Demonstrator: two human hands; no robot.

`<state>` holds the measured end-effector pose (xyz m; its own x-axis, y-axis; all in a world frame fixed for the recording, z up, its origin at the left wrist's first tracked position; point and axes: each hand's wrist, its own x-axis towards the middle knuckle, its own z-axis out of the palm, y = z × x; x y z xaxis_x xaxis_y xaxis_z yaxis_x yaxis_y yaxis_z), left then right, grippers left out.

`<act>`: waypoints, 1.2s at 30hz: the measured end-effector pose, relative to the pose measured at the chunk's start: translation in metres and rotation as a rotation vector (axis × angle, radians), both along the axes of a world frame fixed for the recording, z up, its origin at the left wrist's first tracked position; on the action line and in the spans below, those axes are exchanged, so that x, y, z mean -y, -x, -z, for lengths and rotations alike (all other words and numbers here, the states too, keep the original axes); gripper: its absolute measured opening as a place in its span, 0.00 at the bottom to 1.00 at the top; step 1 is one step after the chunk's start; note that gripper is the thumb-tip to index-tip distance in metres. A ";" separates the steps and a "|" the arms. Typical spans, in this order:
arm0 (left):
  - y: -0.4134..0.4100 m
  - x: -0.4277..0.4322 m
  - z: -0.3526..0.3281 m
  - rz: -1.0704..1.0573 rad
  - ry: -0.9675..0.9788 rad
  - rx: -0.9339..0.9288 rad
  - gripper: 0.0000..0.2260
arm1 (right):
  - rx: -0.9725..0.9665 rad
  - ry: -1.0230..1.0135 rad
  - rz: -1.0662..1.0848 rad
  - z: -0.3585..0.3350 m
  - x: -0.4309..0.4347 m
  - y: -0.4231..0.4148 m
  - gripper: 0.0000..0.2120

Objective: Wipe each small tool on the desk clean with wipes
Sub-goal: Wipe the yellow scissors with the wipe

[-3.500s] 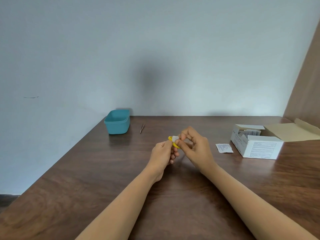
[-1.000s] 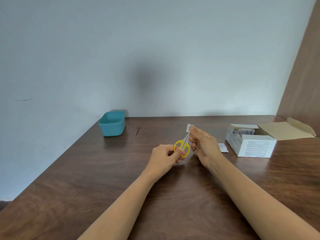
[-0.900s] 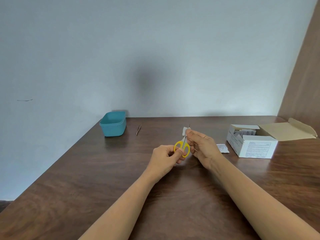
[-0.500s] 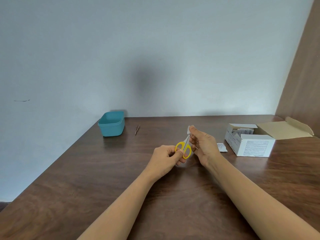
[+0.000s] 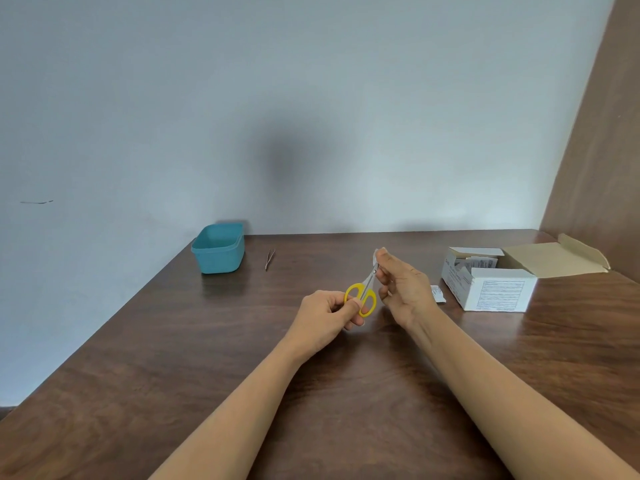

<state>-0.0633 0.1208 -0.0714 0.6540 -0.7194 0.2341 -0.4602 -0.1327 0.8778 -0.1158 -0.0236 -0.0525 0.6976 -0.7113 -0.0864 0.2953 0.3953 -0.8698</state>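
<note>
Two bare forearms reach out over the dark wooden counter (image 5: pixel 173 358). The left hand (image 5: pixel 323 315) has its grip closed on the yellow handles of a small pair of scissors (image 5: pixel 362 294), held above the counter with the blades pointing up and away. Just beside it, the right hand (image 5: pixel 403 289) has its grip pinched on a white wipe (image 5: pixel 375 256) at the blade tips. Behind that hand lies a small packet (image 5: pixel 438 293), next to an open white box (image 5: pixel 491 289). Farther off to the left lie tweezers (image 5: pixel 270 259), near a teal tub (image 5: pixel 218 249) by the wall.
</note>
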 end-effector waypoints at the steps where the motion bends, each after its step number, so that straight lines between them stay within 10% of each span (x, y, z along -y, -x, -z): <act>1: 0.000 0.000 0.000 0.002 -0.002 -0.004 0.13 | -0.006 -0.012 -0.001 0.000 0.000 0.000 0.05; 20: -0.001 -0.007 -0.007 0.000 -0.028 -0.102 0.12 | 0.068 -0.214 0.067 0.001 0.018 0.008 0.05; 36: -0.087 -0.093 -0.068 -0.394 0.025 -0.211 0.14 | -0.097 0.208 -0.004 0.011 -0.047 -0.042 0.07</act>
<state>0.0241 0.2140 -0.0035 0.9122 -0.4019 0.0801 -0.1893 -0.2398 0.9522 -0.0734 0.0231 -0.0631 0.6956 -0.7184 -0.0054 0.2048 0.2056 -0.9570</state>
